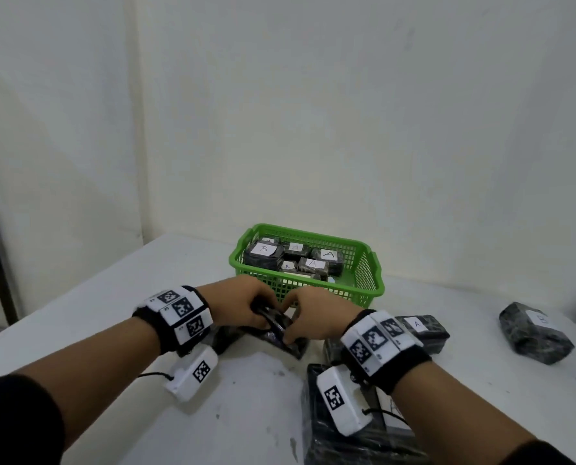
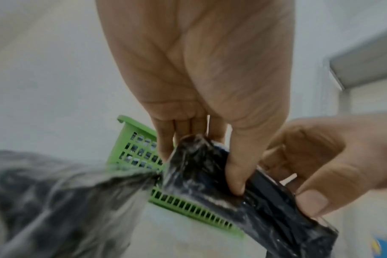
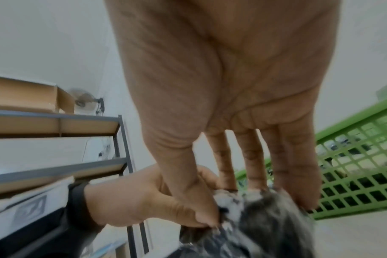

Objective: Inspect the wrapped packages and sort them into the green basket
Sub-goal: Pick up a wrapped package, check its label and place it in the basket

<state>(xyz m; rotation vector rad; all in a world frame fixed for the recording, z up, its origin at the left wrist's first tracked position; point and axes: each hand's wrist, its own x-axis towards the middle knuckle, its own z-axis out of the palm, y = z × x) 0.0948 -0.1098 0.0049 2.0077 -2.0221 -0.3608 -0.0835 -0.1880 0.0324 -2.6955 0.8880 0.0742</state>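
Both hands hold one black plastic-wrapped package [image 1: 279, 330] just above the table, in front of the green basket [image 1: 367, 280]. My left hand [image 1: 246, 305] pinches its left end between thumb and fingers; my right hand [image 1: 308, 317] grips its right end. The left wrist view shows the package [image 2: 265, 197] with my left hand [image 2: 201, 165] on its near end and my right hand [image 2: 316, 174] further along. In the right wrist view my right hand [image 3: 254, 200] holds the crumpled wrap [image 3: 265, 227]. The package's label is hidden. The basket holds several wrapped packages labelled A and B [image 1: 263, 253].
More wrapped packages lie on the white table [image 1: 246, 414]: one labelled A [image 1: 420, 330] right of my right wrist, one [image 1: 535, 333] at the far right, a large one [image 1: 357, 431] under my right forearm. A metal shelf rack [image 3: 77, 122] stands to the left.
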